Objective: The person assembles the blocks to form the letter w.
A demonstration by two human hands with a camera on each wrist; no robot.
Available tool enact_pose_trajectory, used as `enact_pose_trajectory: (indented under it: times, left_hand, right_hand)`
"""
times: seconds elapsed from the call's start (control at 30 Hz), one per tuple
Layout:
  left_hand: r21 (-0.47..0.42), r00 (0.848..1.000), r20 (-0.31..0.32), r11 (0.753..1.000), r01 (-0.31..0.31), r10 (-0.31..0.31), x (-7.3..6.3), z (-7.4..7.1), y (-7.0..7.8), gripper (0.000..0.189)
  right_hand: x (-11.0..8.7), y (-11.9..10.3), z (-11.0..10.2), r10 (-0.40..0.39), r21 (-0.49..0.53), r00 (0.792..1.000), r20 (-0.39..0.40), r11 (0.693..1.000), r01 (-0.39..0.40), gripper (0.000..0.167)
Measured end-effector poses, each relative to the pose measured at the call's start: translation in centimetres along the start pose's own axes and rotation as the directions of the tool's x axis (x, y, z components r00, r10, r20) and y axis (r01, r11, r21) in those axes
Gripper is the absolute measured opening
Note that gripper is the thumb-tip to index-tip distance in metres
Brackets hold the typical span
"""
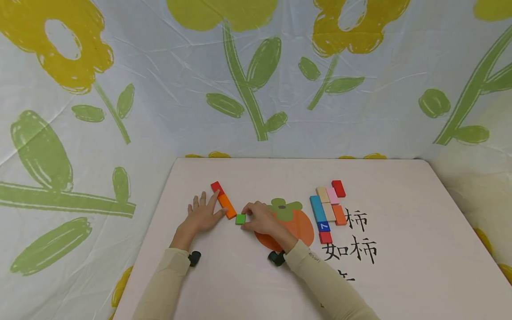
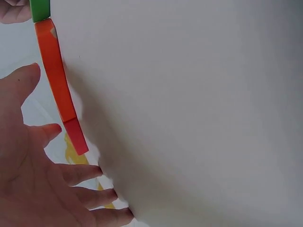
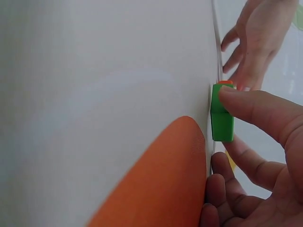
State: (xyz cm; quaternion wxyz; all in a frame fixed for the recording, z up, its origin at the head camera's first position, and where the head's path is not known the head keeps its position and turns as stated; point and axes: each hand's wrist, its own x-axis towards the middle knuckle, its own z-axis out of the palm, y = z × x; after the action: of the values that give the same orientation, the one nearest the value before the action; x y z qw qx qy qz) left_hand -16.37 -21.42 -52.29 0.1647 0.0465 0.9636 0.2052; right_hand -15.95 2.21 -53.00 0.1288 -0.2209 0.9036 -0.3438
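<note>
A red block (image 1: 217, 187), a longer orange block (image 1: 227, 206) and a small green block (image 1: 240, 219) form a slanting line on the pale tabletop. My left hand (image 1: 201, 217) lies beside the line with fingers spread. Its index fingertip is at the red block and its thumb is by the orange one; in the left wrist view the palm (image 2: 23, 165) shows and nothing is gripped. With thumb and finger, my right hand (image 1: 262, 219) pinches the green block, which the right wrist view shows as a green piece (image 3: 222, 113) under the thumb (image 3: 260, 106).
Right of the hands lies a cluster of several blocks, among them a light blue one (image 1: 318, 209), a pink one (image 1: 332, 195) and a dark blue one marked 7 (image 1: 323, 226). The table bears a printed persimmon (image 1: 302, 224) and black characters (image 1: 366, 249). Flowered cloth (image 1: 160, 89) hangs around.
</note>
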Motion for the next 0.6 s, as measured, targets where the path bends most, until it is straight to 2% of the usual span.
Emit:
enact_pose_trajectory:
  times: [0.1, 0.27, 0.43, 0.53, 0.6]
  left_hand:
    - [-0.004, 1.000, -0.011, 1.000, -0.003, 0.003, -0.3, 0.1, 0.2, 0.081]
    - [0.007, 1.000, -0.024, 1.000, -0.005, 0.005, -1.1, 0.9, 1.0, 0.081]
    - [0.017, 0.998, -0.055, 1.000, 0.012, -0.011, -1.8, 2.1, 2.2, 0.083]
    - [0.008, 0.998, -0.062, 1.000, 0.024, -0.023, -2.1, 2.5, 2.9, 0.085]
    - [0.003, 0.998, -0.061, 1.000, 0.030, -0.030, -2.2, 2.7, 3.2, 0.086]
  right_hand:
    - [-0.3, 0.0, -0.2, 0.002, 0.028, 1.000, 0.006, 1.000, -0.002, 0.034]
    - [-1.5, 0.5, -1.2, -0.032, 0.162, 0.999, -0.006, 0.986, 0.032, 0.038]
    - [-3.7, 1.7, -2.8, -0.090, 0.289, 0.994, -0.058, 0.952, 0.103, 0.040]
    - [-5.3, 2.5, -3.9, -0.089, 0.348, 0.993, -0.073, 0.931, 0.109, 0.043]
    - [-6.4, 2.9, -4.6, -0.069, 0.358, 0.994, -0.080, 0.929, 0.093, 0.045]
